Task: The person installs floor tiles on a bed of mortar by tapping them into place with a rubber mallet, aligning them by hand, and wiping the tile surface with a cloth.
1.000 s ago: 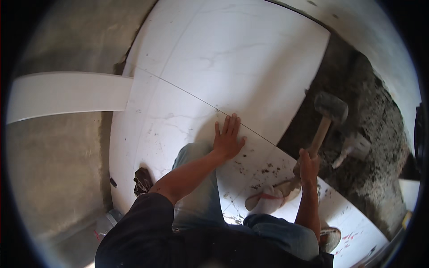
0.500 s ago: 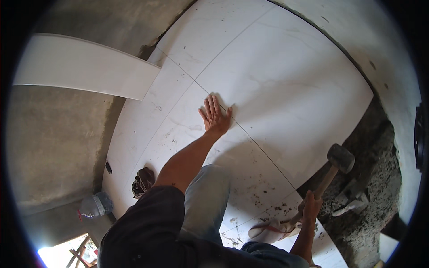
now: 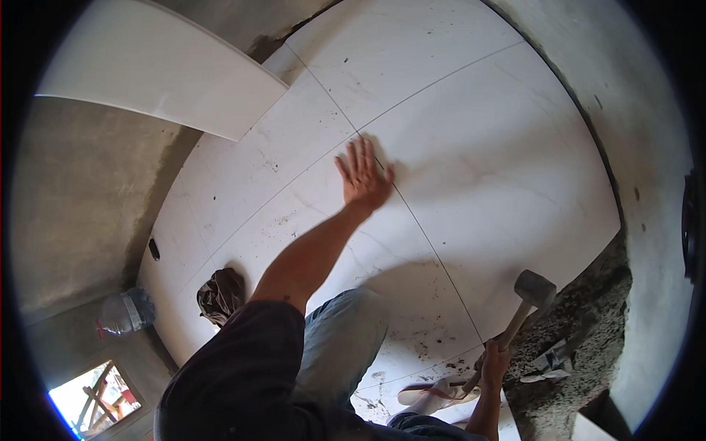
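Two bare hands here: my left hand (image 3: 365, 176) is splayed out palm down, empty, where two big white, faintly veined stone-look tiles (image 3: 478, 198) meet. My right hand (image 3: 496, 364) is curled around the wooden handle (image 3: 516, 322) of a dark grey, blocky-headed mallet (image 3: 535, 289), right near the rough grey mortar (image 3: 592, 312).
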Action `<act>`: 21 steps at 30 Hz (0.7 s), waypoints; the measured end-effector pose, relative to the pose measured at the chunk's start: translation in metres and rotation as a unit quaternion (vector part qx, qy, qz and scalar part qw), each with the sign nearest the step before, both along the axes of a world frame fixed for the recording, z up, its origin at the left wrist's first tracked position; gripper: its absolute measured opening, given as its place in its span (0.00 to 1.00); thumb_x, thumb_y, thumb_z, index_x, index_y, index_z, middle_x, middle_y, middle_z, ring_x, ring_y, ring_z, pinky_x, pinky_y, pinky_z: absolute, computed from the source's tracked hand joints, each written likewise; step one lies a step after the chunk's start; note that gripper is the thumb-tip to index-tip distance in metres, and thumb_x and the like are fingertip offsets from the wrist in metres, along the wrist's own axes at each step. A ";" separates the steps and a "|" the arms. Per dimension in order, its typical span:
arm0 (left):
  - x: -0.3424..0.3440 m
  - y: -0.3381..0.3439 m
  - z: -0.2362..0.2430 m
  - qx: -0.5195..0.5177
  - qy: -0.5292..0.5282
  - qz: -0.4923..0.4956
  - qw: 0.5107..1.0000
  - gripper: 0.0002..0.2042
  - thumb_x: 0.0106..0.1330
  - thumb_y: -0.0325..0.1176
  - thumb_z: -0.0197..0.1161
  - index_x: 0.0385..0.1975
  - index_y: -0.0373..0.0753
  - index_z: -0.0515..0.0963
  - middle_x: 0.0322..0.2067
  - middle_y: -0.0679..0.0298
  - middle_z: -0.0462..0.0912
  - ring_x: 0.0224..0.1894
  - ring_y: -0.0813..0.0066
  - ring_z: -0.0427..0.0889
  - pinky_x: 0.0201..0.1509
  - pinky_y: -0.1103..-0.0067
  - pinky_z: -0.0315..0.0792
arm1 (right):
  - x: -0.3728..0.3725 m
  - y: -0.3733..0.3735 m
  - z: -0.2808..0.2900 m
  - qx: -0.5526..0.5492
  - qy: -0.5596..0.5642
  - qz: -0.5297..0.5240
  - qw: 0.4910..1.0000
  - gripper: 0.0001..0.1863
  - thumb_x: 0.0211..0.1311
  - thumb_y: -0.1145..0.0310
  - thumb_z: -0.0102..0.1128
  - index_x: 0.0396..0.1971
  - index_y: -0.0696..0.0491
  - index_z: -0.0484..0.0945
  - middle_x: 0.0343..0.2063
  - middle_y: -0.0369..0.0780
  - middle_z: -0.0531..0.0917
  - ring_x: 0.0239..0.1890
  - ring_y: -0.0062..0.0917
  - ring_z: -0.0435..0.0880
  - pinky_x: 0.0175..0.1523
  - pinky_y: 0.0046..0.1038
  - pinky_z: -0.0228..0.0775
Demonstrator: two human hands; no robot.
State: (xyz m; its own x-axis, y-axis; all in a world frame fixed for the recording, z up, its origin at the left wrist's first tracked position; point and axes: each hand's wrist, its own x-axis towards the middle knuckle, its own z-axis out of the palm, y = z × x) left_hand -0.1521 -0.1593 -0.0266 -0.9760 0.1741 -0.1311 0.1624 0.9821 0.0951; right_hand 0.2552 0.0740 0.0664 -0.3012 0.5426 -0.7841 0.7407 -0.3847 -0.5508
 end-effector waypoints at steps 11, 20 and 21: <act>0.021 -0.025 0.016 0.028 -0.116 -0.116 0.986 0.41 0.65 0.60 0.43 0.71 0.42 0.41 0.73 0.63 0.37 0.74 0.63 0.31 0.72 0.52 0.25 | -0.073 0.018 0.003 0.022 -0.067 0.146 0.987 0.16 0.59 0.64 0.57 0.15 0.49 0.64 0.07 0.28 0.63 0.05 0.15 0.60 0.11 0.23 0.52; -0.036 -0.065 0.017 0.012 -0.112 -0.138 0.984 0.37 0.66 0.58 0.45 0.71 0.49 0.44 0.73 0.66 0.39 0.74 0.62 0.32 0.73 0.51 0.25 | -0.134 0.021 -0.008 0.003 -0.110 0.143 0.984 0.15 0.60 0.65 0.57 0.16 0.50 0.65 0.07 0.29 0.64 0.06 0.16 0.63 0.12 0.23 0.57; -0.039 -0.065 0.016 0.013 -0.114 -0.136 0.984 0.37 0.66 0.58 0.45 0.71 0.49 0.44 0.73 0.66 0.39 0.74 0.62 0.32 0.73 0.51 0.25 | -0.140 0.017 -0.011 0.025 -0.136 0.145 0.980 0.15 0.60 0.65 0.57 0.16 0.50 0.65 0.07 0.30 0.64 0.07 0.17 0.64 0.13 0.24 0.58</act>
State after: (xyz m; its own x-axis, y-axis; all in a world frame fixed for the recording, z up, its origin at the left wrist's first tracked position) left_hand -0.1912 -0.2248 -0.0104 -0.8387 0.4312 -0.3328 0.3908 0.9020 0.1838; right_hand 0.1154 0.0906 0.0554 -0.2316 0.5048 -0.8316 0.9370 -0.1141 -0.3303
